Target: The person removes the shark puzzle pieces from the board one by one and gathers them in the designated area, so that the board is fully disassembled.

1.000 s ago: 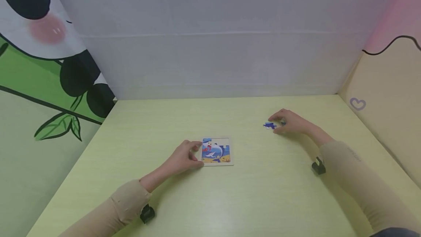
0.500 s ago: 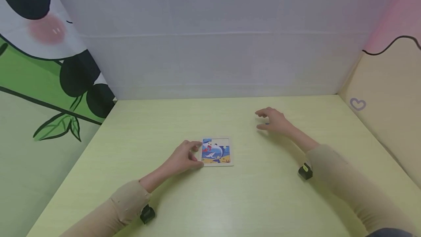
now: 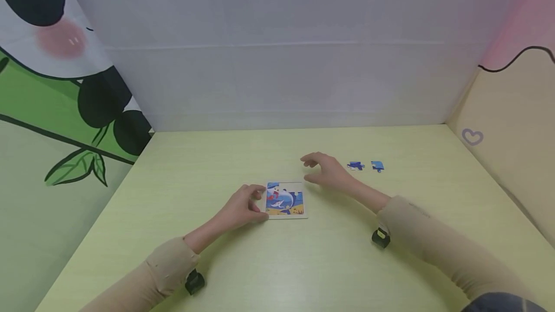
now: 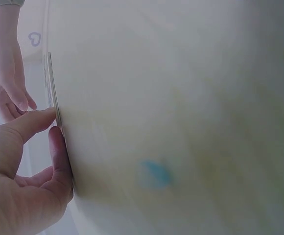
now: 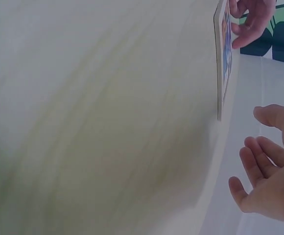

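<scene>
A small square jigsaw puzzle in a pale frame lies on the table, its picture showing a white-and-blue sea animal over yellow sand. Bare pale board shows at its upper right. My left hand holds the frame's left edge between thumb and fingers; the left wrist view shows the thumb on the thin edge. Just above and right of the puzzle hovers my right hand, fingers loosely bent, holding nothing. Behind it lie two loose pieces, a dark blue one and a lighter blue one.
The pale yellow table ends at a white cloth wall at the back. Printed panels stand at both sides, the left one with a cartoon figure and leaves. A black wrist camera hangs under the right sleeve.
My right hand has moved left from the loose pieces to beside the puzzle, uncovering both pieces. The left hand and the puzzle have stayed in place.
</scene>
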Demonstrator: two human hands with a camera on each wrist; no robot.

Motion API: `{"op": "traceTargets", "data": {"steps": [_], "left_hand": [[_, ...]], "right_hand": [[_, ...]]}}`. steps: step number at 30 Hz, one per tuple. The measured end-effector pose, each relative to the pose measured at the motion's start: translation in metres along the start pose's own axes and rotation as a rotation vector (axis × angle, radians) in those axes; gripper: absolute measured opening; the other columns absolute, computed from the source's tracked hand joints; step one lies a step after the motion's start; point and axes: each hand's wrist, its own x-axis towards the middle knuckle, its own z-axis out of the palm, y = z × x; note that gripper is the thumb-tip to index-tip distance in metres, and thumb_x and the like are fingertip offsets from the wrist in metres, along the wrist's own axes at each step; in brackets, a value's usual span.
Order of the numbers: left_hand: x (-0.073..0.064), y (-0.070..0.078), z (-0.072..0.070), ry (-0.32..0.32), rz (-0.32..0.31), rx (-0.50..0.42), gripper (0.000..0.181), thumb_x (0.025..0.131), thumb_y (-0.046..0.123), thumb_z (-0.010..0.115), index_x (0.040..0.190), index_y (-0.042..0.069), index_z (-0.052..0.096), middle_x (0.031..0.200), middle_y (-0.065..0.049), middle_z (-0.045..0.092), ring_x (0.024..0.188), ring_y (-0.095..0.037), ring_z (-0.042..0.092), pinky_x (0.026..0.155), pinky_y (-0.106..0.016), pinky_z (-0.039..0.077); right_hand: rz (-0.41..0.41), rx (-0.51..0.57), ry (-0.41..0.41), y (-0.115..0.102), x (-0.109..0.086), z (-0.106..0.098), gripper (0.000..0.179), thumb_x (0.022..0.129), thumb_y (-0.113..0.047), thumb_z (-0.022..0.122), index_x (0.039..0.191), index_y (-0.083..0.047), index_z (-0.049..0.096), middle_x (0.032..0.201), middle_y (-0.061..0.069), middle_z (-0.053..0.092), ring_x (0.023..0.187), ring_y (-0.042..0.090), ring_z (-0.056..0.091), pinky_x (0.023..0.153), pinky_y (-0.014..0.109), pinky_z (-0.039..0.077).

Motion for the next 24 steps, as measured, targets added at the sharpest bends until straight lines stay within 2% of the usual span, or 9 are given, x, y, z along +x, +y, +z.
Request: {"op": "traceTargets", "data": {"steps": [8,14,24], "left_hand": [[0.000,0.002,0.000,-0.003,-0.002,0.014,0.070,0.075,0.012,0.085,0.137,0.007,0.052,0.112,-0.007,0.055,0.079,-0.010,0.061,0.068,-0.020,0.051],[0.001,0.000,0.000,-0.009,-0.001,0.001,0.071,0.076,0.012,0.084,0.138,0.006,0.051,0.114,-0.008,0.056,0.080,-0.010,0.062,0.069,-0.021,0.052],[0.004,-0.005,0.002,-0.011,0.010,-0.013,0.071,0.076,0.013,0.084,0.138,0.005,0.050,0.115,-0.010,0.055,0.080,-0.009,0.063,0.068,-0.021,0.053]], "right_hand": [[-0.049,0.030,-0.093,-0.017,0.005,0.029,0.049,0.088,-0.015,0.073,0.134,-0.010,0.057,0.122,0.006,0.068,0.119,0.024,0.061,0.104,0.043,0.048],[-0.047,0.050,-0.154,-0.022,0.009,0.047,0.048,0.087,-0.015,0.075,0.132,-0.012,0.059,0.120,0.002,0.068,0.117,0.020,0.061,0.106,0.039,0.047],[-0.081,0.014,-0.191,-0.032,0.010,0.053,0.043,0.087,-0.013,0.075,0.128,-0.010,0.060,0.113,0.001,0.072,0.111,0.017,0.065,0.102,0.036,0.050]]}}
